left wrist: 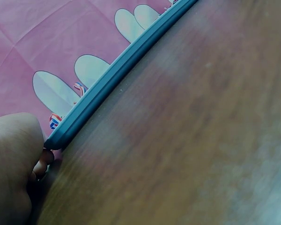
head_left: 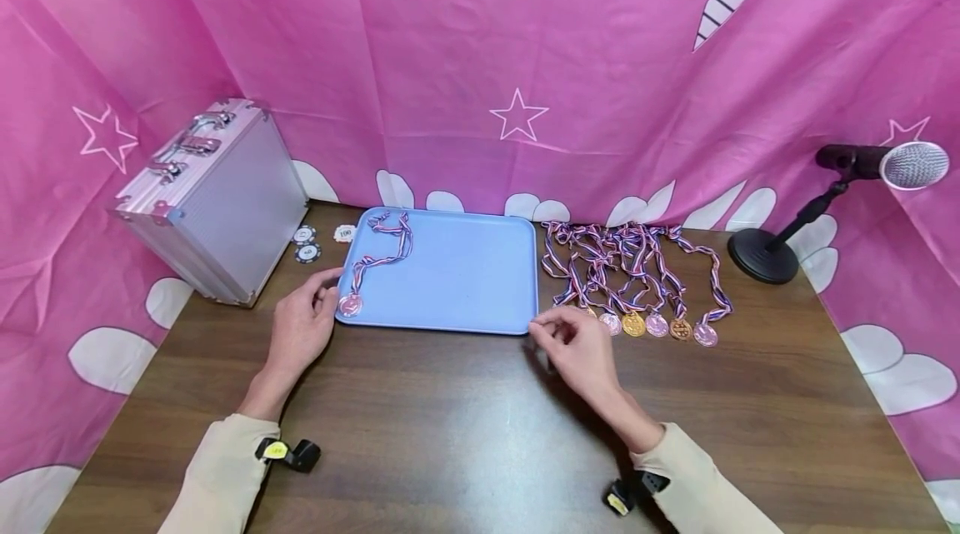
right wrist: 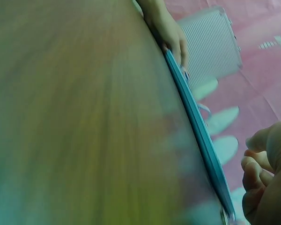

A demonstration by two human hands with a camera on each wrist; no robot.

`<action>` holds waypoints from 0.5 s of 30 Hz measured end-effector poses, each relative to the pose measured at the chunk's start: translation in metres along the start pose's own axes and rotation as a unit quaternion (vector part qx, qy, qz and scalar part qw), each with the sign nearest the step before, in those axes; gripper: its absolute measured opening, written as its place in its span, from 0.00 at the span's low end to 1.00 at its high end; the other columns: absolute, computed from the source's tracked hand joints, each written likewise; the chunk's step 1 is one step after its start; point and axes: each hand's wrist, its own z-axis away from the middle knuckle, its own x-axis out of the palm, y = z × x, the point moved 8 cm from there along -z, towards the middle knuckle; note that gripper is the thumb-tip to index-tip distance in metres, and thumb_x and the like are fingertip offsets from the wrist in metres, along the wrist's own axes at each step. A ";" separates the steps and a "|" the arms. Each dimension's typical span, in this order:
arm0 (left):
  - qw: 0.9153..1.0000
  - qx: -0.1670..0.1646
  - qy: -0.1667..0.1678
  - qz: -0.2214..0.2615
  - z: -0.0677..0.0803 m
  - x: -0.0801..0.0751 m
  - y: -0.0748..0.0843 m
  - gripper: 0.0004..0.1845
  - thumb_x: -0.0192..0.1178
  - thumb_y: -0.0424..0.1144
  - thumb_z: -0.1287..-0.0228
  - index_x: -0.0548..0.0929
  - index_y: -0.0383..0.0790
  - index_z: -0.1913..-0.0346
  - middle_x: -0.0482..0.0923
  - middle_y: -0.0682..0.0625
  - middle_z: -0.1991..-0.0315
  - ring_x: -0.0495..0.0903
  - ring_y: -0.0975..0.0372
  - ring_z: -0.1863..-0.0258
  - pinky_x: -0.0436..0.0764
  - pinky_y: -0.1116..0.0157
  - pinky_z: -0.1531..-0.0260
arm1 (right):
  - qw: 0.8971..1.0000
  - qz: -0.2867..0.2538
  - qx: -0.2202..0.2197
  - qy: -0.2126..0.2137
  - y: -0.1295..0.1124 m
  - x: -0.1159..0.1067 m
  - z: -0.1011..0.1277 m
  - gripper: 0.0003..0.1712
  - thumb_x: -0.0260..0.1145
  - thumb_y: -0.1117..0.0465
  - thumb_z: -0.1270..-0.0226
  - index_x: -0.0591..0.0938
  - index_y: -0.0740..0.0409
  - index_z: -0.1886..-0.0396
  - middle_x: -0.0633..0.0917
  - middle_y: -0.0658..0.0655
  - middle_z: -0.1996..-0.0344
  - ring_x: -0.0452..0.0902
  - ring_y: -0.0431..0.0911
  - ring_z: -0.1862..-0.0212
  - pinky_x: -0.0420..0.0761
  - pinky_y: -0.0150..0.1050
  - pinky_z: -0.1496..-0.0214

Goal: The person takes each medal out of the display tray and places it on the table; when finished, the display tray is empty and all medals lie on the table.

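Observation:
A light blue tray (head_left: 465, 276) lies on the wooden table. At its left edge, my left hand (head_left: 302, 324) grips the tray near the front corner, fingertips tucked around the rim (left wrist: 51, 140). A medal (head_left: 350, 305) on a striped red, white and blue ribbon (head_left: 384, 257) lies along the tray's left side. Near the front right corner is my right hand (head_left: 581, 351), fingers loosely curled, holding nothing. In the right wrist view a gap shows between its fingertips (right wrist: 250, 161) and the tray's edge (right wrist: 201, 136).
Several ribboned medals (head_left: 633, 323) lie bunched right of the tray. An aluminium case (head_left: 225, 209) stands at the back left, with poker chips (head_left: 306, 252) between it and the tray. A microphone (head_left: 911, 166) on a black stand (head_left: 763, 255) is at the right. Pink cloth (head_left: 450, 59) hangs behind.

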 end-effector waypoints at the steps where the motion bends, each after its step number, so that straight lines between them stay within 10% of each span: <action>1: 1.000 0.000 0.000 0.000 0.000 0.000 0.000 0.20 0.55 0.37 0.13 0.83 0.39 0.27 0.77 0.45 0.68 0.72 0.55 0.73 0.69 0.61 0.72 | 1.000 0.000 0.000 -0.007 -0.004 0.008 -0.001 0.04 0.81 0.67 0.34 0.93 0.60 0.62 0.91 0.52 0.71 0.78 0.36 0.76 0.78 0.30 0.71; 15: 1.000 0.011 0.017 -0.001 0.001 -0.002 0.002 0.19 0.57 0.35 0.15 0.85 0.39 0.30 0.77 0.47 0.71 0.71 0.59 0.75 0.68 0.61 0.72 | 0.995 0.039 -0.072 -0.051 -0.053 0.107 -0.023 0.02 0.82 0.58 0.34 0.94 0.48 0.65 0.89 0.44 0.72 0.76 0.32 0.73 0.77 0.32 0.68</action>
